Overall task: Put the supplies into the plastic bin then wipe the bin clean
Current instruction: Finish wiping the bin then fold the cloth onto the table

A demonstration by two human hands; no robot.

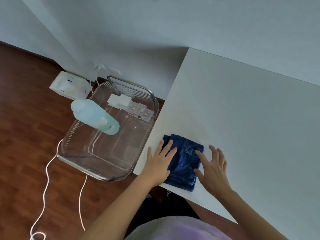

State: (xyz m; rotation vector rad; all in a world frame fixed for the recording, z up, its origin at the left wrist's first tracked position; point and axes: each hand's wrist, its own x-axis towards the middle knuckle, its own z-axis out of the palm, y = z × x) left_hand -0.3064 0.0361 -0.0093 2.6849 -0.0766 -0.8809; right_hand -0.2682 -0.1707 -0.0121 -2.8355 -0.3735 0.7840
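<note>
Clearly past the loading step, judging by the layout: clear plastic bin (110, 153) down on the wooden floor (26, 153) just left of the white table (242, 118), with supplies already inside. Pale blue-green bottle (94, 116) upright in the bin's left half, cap towards the camera. White folded pads (119, 100) and a small clear box of coloured items (140, 111) at the far end, close to the metal handle (131, 85). Near half of the bin bare, probably left so for wiping.

Folded dark blue cloth (183, 161) flat on the table's near left corner, just beside the edge above the bin, so within easy reach for the wipe. Long axis from near to far, tilted slightly left at the far end; folded layers showing along the near edge. Bin's long axis likewise near to far, roughly parallel to the table edge.

Left hand (159, 163) flat, fingers spread, resting on the cloth's left side, gripping nothing. Right hand (213, 167) open too, fingers splayed, index fingertip and thumb touching the cloth's right side, not closed on it. Probably about to gather or refold the cloth before wiping.

White cords (45, 179) trailing across the floor near the bin; pale box (69, 86) by the wall.
</note>
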